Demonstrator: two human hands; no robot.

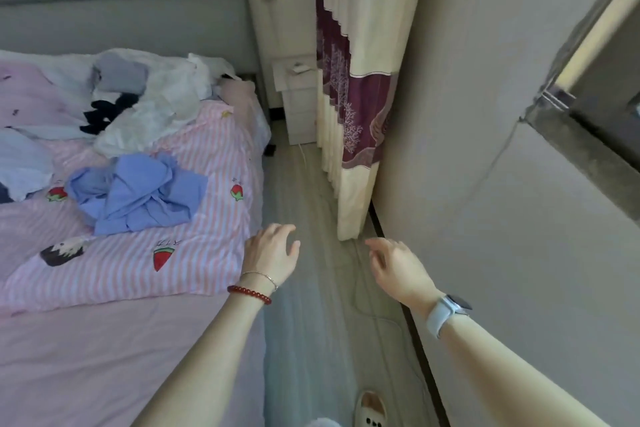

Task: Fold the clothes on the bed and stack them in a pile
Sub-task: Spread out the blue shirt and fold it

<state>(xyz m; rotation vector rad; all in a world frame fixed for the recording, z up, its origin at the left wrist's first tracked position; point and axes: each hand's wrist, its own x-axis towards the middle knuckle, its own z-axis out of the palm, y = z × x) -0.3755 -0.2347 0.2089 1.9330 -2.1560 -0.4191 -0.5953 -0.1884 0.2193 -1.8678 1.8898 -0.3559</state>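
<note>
The person stands in the aisle beside the bed (121, 340), with both arms stretched forward and neither hand holding anything. The left hand (272, 253) hovers over the bed's right edge, its fingers (282, 230) loosely spread and slightly curled; the right hand (398, 263) hangs over the floor (311, 288) near the curtain (360, 114), its fingers also apart and relaxed. The clothes lie unfolded on the striped quilt (194, 253): a crumpled blue shirt (138, 194) sits nearest, left of and beyond the left hand, while a heap of white, grey and dark garments (149, 104) lies farther off by the headboard (121, 10), and a pale piece (20, 166) lies at the far left. No folded pile shows yet, so the task looks to be at its start. The sensible step is probably to reach left for the blue shirt first, since it is closest. To do it well, both hands should take it by the shoulders or hem, shake it flat, and spread it on the bare near part of the bed, where there is room to fold and begin the stack away from the heap.
</note>
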